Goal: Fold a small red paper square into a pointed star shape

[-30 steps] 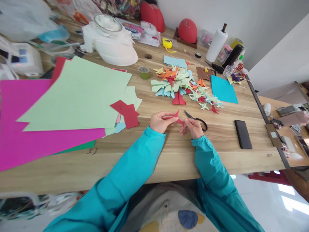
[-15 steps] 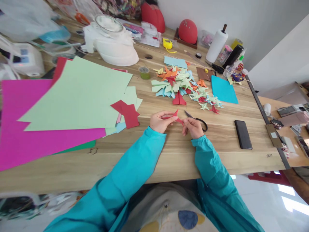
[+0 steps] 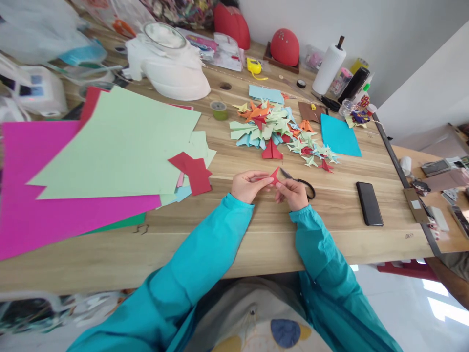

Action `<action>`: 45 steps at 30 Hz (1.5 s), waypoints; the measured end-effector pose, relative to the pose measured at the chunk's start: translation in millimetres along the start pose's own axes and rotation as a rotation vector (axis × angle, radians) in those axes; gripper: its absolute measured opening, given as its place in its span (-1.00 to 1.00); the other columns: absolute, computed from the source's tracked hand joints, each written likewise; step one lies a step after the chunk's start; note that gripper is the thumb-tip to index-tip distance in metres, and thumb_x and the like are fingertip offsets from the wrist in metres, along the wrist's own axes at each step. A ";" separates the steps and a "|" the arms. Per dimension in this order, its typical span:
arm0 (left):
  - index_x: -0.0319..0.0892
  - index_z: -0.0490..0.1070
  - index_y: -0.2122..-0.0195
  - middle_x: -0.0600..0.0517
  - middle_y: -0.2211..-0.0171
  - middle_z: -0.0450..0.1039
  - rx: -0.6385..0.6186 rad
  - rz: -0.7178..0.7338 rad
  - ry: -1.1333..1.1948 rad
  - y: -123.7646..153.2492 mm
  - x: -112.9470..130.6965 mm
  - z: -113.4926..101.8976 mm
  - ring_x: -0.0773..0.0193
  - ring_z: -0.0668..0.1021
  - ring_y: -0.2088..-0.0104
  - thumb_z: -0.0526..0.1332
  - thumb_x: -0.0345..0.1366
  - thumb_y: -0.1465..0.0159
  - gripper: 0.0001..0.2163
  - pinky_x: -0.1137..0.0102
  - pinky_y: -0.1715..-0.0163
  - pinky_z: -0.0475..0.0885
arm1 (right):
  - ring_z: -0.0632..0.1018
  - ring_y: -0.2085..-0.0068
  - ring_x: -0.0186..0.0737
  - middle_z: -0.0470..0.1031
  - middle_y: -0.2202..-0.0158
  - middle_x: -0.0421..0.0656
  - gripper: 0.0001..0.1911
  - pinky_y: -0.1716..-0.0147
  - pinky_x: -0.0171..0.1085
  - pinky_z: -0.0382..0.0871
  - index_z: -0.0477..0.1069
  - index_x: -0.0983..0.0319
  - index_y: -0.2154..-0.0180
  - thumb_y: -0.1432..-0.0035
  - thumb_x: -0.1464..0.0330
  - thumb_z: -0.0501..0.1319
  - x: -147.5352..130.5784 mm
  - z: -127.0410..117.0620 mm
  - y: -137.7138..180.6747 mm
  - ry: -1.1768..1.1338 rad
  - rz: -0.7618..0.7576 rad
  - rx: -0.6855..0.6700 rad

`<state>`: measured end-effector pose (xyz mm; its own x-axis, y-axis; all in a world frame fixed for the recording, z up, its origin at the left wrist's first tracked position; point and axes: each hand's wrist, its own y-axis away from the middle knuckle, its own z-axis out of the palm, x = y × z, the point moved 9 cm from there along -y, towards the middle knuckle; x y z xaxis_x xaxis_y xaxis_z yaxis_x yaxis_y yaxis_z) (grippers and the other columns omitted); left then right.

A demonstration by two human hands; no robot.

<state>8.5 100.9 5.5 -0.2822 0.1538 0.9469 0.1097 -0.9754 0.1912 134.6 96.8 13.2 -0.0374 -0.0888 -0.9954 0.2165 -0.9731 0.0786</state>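
Between my two hands is a small folded piece of red paper (image 3: 274, 176) with pointed ends. My left hand (image 3: 251, 186) pinches it from the left, thumb on top. On the other side, the fingers of my right hand (image 3: 293, 192) are closed on its lower right part and hide some of it. Scissors (image 3: 307, 186) with black handles lie on the table just behind my right hand. Beyond my hands is a pile of folded paper shapes (image 3: 273, 122) in green, orange, blue and red. One red folded paper plane (image 3: 272, 150) sits at the pile's near edge.
Large green paper sheets (image 3: 120, 146) and a magenta sheet (image 3: 40, 210) cover the table's left side, with red paper scraps (image 3: 196, 174) at their edge. A black phone (image 3: 369, 204) lies to the right. A blue square sheet (image 3: 340, 135) and a white cap (image 3: 172, 73) are farther back.
My hands have come closer together. The red paper has turned and shifted slightly right, so its point now stands up between my fingers.
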 end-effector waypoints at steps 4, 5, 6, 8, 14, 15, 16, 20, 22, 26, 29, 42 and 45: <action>-0.32 0.45 0.46 -0.02 0.63 0.49 -0.033 -0.011 0.019 -0.2 -1.4 1.7 0.25 0.52 0.59 0.42 -0.23 0.31 -0.62 0.33 0.47 0.48 | 0.39 0.73 -0.41 0.39 0.72 -0.26 -0.68 0.74 -0.41 0.29 0.31 0.28 0.57 0.13 0.15 0.24 -0.5 -2.9 -1.4 -0.034 0.011 0.011; -0.32 0.44 0.47 -0.01 0.64 0.48 -0.040 -0.009 0.006 -0.1 -1.5 2.2 0.26 0.52 0.60 0.42 -0.23 0.31 -0.63 0.32 0.47 0.47 | 0.40 0.71 -0.40 0.40 0.71 -0.26 -0.69 0.72 -0.41 0.30 0.31 0.27 0.56 0.13 0.15 0.25 -0.3 -2.8 -1.9 -0.032 0.009 0.009; -0.32 0.44 0.48 -0.01 0.65 0.48 -0.046 -0.008 -0.007 0.1 -1.6 2.7 0.26 0.51 0.61 0.42 -0.23 0.31 -0.63 0.32 0.48 0.47 | 0.40 0.70 -0.40 0.40 0.71 -0.27 -0.70 0.71 -0.41 0.31 0.32 0.27 0.53 0.13 0.15 0.25 -0.4 -2.6 -2.3 -0.026 0.002 0.007; -0.32 0.44 0.48 0.00 0.66 0.47 -0.055 -0.004 -0.030 0.5 -2.2 3.9 0.26 0.51 0.62 0.42 -0.22 0.32 -0.63 0.32 0.48 0.47 | 0.41 0.69 -0.41 0.41 0.69 -0.28 -0.70 0.69 -0.41 0.32 0.32 0.27 0.49 0.13 0.16 0.25 -1.0 -1.4 -2.7 -0.008 -0.017 -0.006; -0.32 0.44 0.43 0.03 0.65 0.46 -0.065 0.042 -0.055 0.9 -1.2 6.5 0.30 0.49 0.64 0.41 -0.24 0.31 -0.61 0.38 0.54 0.45 | 0.39 0.69 -0.42 0.38 0.70 -0.28 -0.69 0.69 -0.41 0.31 0.28 0.26 0.50 0.11 0.15 0.23 -3.0 0.4 -0.8 0.059 -0.050 -0.006; -0.32 0.44 0.43 0.03 0.65 0.46 -0.061 0.048 -0.062 1.0 -0.8 6.2 0.31 0.48 0.65 0.41 -0.24 0.30 -0.60 0.39 0.55 0.44 | 0.39 0.69 -0.42 0.38 0.70 -0.28 -0.69 0.69 -0.41 0.31 0.28 0.26 0.50 0.11 0.14 0.23 -3.3 0.2 -0.3 0.071 -0.051 0.005; -0.31 0.44 0.42 0.04 0.66 0.46 -0.058 0.050 -0.069 1.1 -0.5 5.8 0.32 0.48 0.65 0.41 -0.23 0.30 -0.60 0.39 0.55 0.44 | 0.39 0.69 -0.42 0.37 0.70 -0.28 -0.68 0.69 -0.41 0.31 0.28 0.26 0.50 0.11 0.13 0.23 -3.3 0.1 0.2 0.082 -0.050 0.016; -0.31 0.45 0.45 0.03 0.66 0.45 -0.070 0.028 -0.061 1.4 -1.3 5.7 0.30 0.48 0.65 0.41 -0.22 0.30 -0.62 0.34 0.53 0.45 | 0.38 0.70 -0.41 0.37 0.71 -0.28 -0.67 0.69 -0.40 0.30 0.28 0.26 0.51 0.13 0.12 0.23 -2.7 -0.8 0.5 0.079 -0.038 0.037; -0.31 0.45 0.44 0.02 0.65 0.46 -0.096 0.009 -0.033 1.2 -2.5 7.5 0.26 0.50 0.63 0.41 -0.22 0.30 -0.61 0.30 0.49 0.47 | 0.39 0.71 -0.40 0.38 0.71 -0.28 -0.67 0.71 -0.40 0.30 0.27 0.26 0.52 0.15 0.13 0.25 -1.6 -2.0 -0.5 0.039 -0.024 0.031; -0.31 0.45 0.39 -0.03 0.61 0.49 -0.138 -0.046 0.030 -0.4 -7.8 10.7 0.18 0.54 0.56 0.38 -0.16 0.25 -0.59 0.24 0.43 0.48 | 0.39 0.71 -0.39 0.40 0.71 -0.27 -0.67 0.72 -0.38 0.30 0.28 0.27 0.54 0.18 0.13 0.26 0.6 -7.3 -2.8 -0.036 0.015 0.044; -0.32 0.44 0.33 -0.05 0.59 0.49 -0.164 -0.091 0.096 -1.2 -12.5 12.6 0.15 0.55 0.51 0.34 -0.14 0.16 -0.59 0.22 0.40 0.49 | 0.38 0.73 -0.40 0.40 0.71 -0.26 -0.67 0.73 -0.39 0.28 0.28 0.27 0.55 0.18 0.15 0.27 -0.4 -11.1 -3.5 -0.058 0.016 0.073; -0.25 0.39 0.20 -0.14 0.13 0.43 -0.225 0.132 0.017 2.9 9.9 17.8 0.15 0.53 0.27 0.32 -0.21 0.10 -0.58 0.34 0.36 0.46 | 0.39 0.72 -0.39 0.39 0.70 -0.31 -0.59 0.71 -0.39 0.27 0.26 0.25 0.27 0.13 0.13 0.23 0.0 -10.9 -4.6 -0.073 0.002 0.053; -0.28 0.41 0.25 -0.12 0.24 0.49 -0.230 0.178 -0.029 3.9 8.7 19.5 0.17 0.52 0.26 0.36 -0.27 0.15 -0.60 0.31 0.22 0.43 | 0.38 0.71 -0.40 0.38 0.69 -0.35 -0.54 0.70 -0.40 0.27 0.19 0.20 0.16 0.09 0.16 0.22 -5.2 -7.3 -3.1 -0.067 -0.039 0.016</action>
<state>25.0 101.5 19.5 -0.2504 -0.0215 0.9679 -0.0650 -0.9971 -0.0390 141.2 101.8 17.7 -0.1107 -0.0638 -0.9918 0.1983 -0.9793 0.0408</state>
